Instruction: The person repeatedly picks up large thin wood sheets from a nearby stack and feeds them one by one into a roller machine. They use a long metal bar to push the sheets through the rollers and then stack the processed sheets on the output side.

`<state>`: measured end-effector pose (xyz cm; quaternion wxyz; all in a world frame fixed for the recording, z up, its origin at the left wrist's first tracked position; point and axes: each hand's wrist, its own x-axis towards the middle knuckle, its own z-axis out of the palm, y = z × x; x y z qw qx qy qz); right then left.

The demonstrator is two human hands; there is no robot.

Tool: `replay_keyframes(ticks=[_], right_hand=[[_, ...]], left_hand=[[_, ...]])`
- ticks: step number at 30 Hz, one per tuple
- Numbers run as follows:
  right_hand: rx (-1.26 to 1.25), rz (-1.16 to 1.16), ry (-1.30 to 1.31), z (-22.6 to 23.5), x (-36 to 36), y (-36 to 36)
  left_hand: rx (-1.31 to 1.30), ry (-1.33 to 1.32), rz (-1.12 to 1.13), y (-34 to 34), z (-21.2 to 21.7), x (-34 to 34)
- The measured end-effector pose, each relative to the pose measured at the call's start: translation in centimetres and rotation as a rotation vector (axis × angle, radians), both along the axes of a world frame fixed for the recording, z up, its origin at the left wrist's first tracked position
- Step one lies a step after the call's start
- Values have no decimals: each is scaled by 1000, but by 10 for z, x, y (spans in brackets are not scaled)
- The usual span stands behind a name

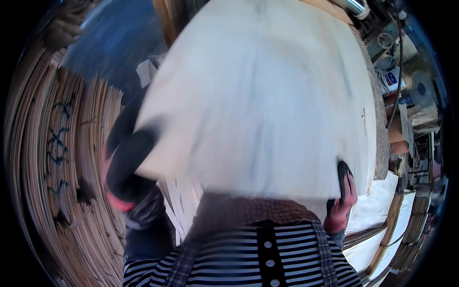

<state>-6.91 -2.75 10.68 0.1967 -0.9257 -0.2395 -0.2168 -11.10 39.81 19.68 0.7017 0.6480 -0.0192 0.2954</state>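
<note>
A large pale wood veneer sheet (267,105) spreads out in front of me, smeared by motion. At its near left corner my left hand (129,167), in a black and red glove, is closed on the edge with the thumb over the top face. By the near right edge sits my right hand (342,198), in a red glove with black fingertips. Its dark thumb or finger lies on the sheet, and the other fingers are hidden beneath. The sheet's near edge reaches close to my brown apron (253,210).
To the left rise tall stacks of veneer (62,158) with dark marks on their edges. More pale sheets (373,205) lie in piles at the lower right. A fan (421,88) and a carton (398,136) stand on the right. A metal roller (354,6) shows at the far right.
</note>
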Motion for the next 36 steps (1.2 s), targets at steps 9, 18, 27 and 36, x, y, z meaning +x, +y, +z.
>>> replay_keyframes(ticks=[9,18,27,36], right_hand=[[-166,114,79,34,67,29],[-192,104,139,-15,219,42],[-99,-156,134,-66,312,87],[-214,152,417,-73,95,36]], left_hand=[[218,843,317,42,-210,-30],[836,1114,212,-26,-198,14],[890,919,259,-12,-205,22],[2,752,-236,-29,-106,25]])
